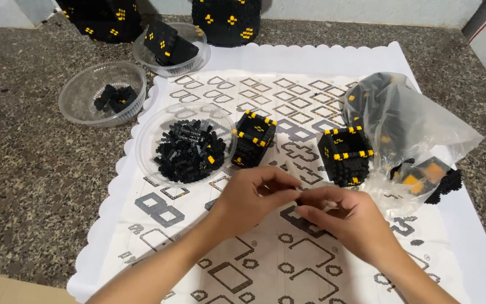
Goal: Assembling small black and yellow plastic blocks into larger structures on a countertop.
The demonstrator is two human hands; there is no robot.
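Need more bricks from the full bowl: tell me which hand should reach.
Left, probably. The left hand lies just below the bowl of black bricks, while the right hand sits farther off and would have to cross over it.

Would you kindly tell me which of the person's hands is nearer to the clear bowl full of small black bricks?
Left. The left hand sits just below and right of the bowl of black bricks; the right hand lies farther right, beyond the left.
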